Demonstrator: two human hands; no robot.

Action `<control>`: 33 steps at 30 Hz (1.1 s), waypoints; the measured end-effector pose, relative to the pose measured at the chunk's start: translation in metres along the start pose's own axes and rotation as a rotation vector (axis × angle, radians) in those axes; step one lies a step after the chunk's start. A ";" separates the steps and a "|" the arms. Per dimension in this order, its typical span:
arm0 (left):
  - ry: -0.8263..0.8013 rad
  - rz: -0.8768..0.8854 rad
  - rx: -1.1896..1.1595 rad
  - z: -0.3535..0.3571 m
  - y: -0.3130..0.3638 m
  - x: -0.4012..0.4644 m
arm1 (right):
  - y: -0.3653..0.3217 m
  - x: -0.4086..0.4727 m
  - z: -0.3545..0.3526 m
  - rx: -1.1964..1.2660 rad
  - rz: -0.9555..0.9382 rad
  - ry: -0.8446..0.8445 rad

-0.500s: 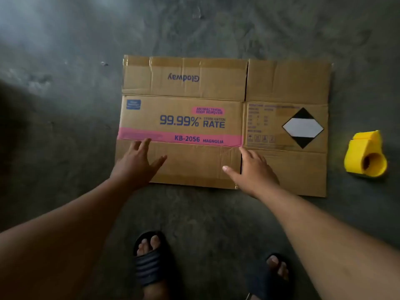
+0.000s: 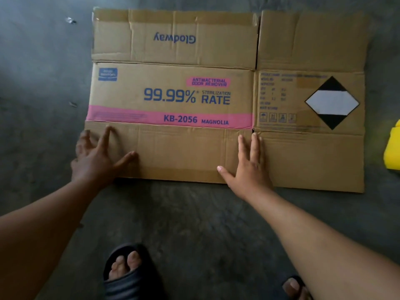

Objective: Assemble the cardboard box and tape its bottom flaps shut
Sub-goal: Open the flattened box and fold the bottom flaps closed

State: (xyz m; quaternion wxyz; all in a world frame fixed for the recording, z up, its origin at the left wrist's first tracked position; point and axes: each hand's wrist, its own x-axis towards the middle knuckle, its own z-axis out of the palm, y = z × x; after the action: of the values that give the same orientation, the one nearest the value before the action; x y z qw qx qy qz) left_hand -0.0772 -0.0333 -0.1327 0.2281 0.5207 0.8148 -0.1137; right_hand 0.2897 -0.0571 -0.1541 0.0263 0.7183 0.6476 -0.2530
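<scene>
We have a single view, from a camera worn on the person's head, looking steeply down and slightly forward at the concrete floor (image 2: pixel 194 213). It sits close: the flattened cardboard box (image 2: pixel 173 94) fills most of the upper frame, its top edge near the frame's top. Both forearms enter from the bottom corners, and we see sandalled feet (image 2: pixel 127 271) at the bottom edge, directly beneath the lens. The wide angle bends the frame's edges.

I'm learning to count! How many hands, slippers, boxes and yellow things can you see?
Hands: 2, left hand and right hand
Slippers: 2
Cardboard box: 1
Yellow thing: 1
Total: 6
</scene>
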 end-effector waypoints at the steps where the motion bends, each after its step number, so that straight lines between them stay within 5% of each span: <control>1: 0.000 -0.037 -0.028 0.001 0.001 0.001 | 0.004 0.007 -0.001 0.006 -0.011 0.028; 14: 0.065 0.107 -0.224 -0.004 0.005 0.014 | 0.018 0.043 -0.034 0.068 0.029 0.046; 18: 0.108 0.088 -0.288 -0.011 0.013 0.016 | 0.007 0.040 -0.038 0.305 0.067 0.079; 25: 0.357 0.179 -0.469 -0.061 0.015 0.006 | 0.006 0.030 -0.093 0.777 0.054 0.182; 33: 0.530 0.263 -0.718 -0.157 0.050 0.007 | 0.000 0.044 -0.209 0.734 -0.095 0.254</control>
State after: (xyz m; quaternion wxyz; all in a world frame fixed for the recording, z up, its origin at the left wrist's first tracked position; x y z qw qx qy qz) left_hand -0.0742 0.0599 0.0031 0.1901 0.5188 0.7599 0.3423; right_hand 0.3604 0.0595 0.0098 -0.3247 0.6747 0.5446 -0.3779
